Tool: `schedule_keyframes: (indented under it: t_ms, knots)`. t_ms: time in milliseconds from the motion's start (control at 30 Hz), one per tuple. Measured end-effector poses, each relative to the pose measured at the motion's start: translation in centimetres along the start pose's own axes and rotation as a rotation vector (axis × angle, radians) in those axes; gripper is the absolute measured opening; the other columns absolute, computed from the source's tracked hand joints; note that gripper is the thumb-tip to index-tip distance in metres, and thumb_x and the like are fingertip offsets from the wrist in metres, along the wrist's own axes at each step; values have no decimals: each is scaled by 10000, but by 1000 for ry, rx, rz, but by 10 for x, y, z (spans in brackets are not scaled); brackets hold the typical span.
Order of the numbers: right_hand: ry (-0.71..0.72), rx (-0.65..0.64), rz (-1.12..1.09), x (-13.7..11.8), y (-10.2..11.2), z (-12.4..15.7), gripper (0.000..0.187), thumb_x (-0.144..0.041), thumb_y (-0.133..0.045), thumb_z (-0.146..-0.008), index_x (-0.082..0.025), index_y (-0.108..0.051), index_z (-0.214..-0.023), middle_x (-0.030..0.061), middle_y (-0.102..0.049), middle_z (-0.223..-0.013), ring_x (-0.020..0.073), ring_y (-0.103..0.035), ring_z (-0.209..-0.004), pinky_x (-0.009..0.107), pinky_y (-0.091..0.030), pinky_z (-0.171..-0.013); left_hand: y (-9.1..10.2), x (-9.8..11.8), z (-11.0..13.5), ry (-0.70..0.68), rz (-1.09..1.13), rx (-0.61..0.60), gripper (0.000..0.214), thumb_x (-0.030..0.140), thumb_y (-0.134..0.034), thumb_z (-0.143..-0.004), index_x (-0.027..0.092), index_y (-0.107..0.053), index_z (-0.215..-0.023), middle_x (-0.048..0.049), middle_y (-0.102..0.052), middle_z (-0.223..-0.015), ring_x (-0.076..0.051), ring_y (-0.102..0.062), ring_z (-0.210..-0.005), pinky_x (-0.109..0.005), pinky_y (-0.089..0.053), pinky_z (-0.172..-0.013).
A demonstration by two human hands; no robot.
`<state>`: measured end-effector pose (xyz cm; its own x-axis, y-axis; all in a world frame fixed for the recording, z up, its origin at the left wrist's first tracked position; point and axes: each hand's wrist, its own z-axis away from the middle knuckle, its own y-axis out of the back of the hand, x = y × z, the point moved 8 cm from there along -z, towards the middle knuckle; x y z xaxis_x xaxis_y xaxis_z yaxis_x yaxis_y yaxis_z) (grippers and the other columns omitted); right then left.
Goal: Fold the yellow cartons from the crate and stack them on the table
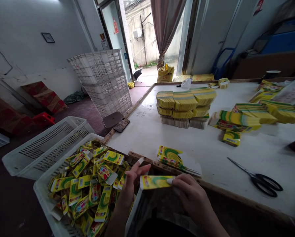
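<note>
Between thumb and fingers, my right hand [190, 192] grips one end of a small yellow-green carton [155, 182]. My left hand [132, 177] is at the carton's other end, fingers apart, with a white cover on one fingertip. Whether it touches the carton I cannot tell. Below and left of that hand, a white plastic crate [42, 194] is heaped with folded yellow-green cartons [103, 202]. Just beyond the carton, a small pile of flat cartons [171, 155] lies at the edge of the white table [142, 138].
Stacked bundles of flat cartons [184, 103] stand on the table, with more bundles [236, 120] to the right. Black-handled scissors [263, 182] lie near the right front. A phone [122, 125] rests at the left edge. White crates [105, 82] are stacked beyond it, near an open doorway.
</note>
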<state>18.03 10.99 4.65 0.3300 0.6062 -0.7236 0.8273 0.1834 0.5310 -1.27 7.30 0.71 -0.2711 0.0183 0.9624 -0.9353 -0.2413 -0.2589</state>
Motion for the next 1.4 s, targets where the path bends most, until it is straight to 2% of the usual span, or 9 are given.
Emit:
schedule_keyframes:
  t_ms: [100,200,367,500,633,833,1000,1267,1400]
  knots:
    - [176,-180,194,-23,-20,3,197,-147,-547,-864,-287,-686,-865,4,-656,-730,185,-608,-756,404,-468,-903,-8,18,4,-65,-448,-136,957,641,-747,-540,187,-475,-1338,-153,-531,-1359,-347,-425,-1286,-465,-277,-1093]
    - [225,-197,205,-30,-33,9,199,-152,-594,-846,-320,-657,-933,-17,-669,-834,211,-609,-961,525,-214,-1121,-35,6,14,-8,-711,-377,898,396,-859,-473,215,-508,-1279,-94,-620,-1232,-312,-573,-1102,-399,-440,-948]
    - [-139,194,7,15,-15,18,632,-284,-602,-817,-217,-349,-1392,145,-422,-1411,335,-384,-1318,527,-346,-1062,-48,-10,21,-20,-748,-239,542,298,-733,-663,220,-491,-1141,-15,-672,-961,-213,-627,-840,-290,-488,-732]
    - [-450,80,-474,48,-48,27,559,-408,-521,-859,-202,-422,-1369,144,-565,-1304,311,-520,-1223,473,-438,-1000,-59,-20,29,-106,-762,-202,818,262,-775,-609,230,-320,-1288,-86,-610,-1185,-266,-587,-1050,-344,-459,-881]
    - [-568,-39,-733,50,-70,31,527,-482,-544,-835,-228,-542,-1297,116,-616,-1263,309,-551,-1195,466,-436,-999,-69,-20,34,-228,-776,-228,682,253,-732,-664,239,-342,-1223,-90,-588,-1181,-258,-582,-1041,-335,-464,-853]
    - [-332,-129,-495,26,-62,26,545,-397,-503,-878,-222,-440,-1390,133,-474,-1419,295,-447,-1301,469,-348,-1073,-66,-28,23,-187,-800,-293,505,159,-630,-686,227,-372,-1114,-27,-602,-936,-201,-596,-801,-307,-459,-689]
    - [-83,-159,-250,16,-61,28,460,-160,-445,-875,-259,-541,-1313,92,-451,-1442,254,-459,-1298,363,-411,-1049,-59,-34,21,-218,-728,-222,658,177,-623,-706,216,-234,-1235,-105,-538,-1130,-229,-575,-958,-357,-465,-817]
    - [-45,-294,-92,26,-71,36,740,-42,-435,-791,-259,-250,-1474,106,-296,-1525,260,-350,-1363,412,-399,-1053,-40,-19,20,-81,-905,-103,414,162,-645,-637,236,-498,-1016,-23,-638,-914,-229,-601,-820,-321,-439,-710]
    - [-98,-392,-34,14,-65,28,561,-29,-455,-781,-210,-520,-1308,172,-378,-1469,282,-473,-1282,383,-453,-989,-44,-10,15,-20,-907,-189,424,203,-690,-610,237,-516,-995,1,-659,-846,-211,-618,-751,-278,-429,-647]
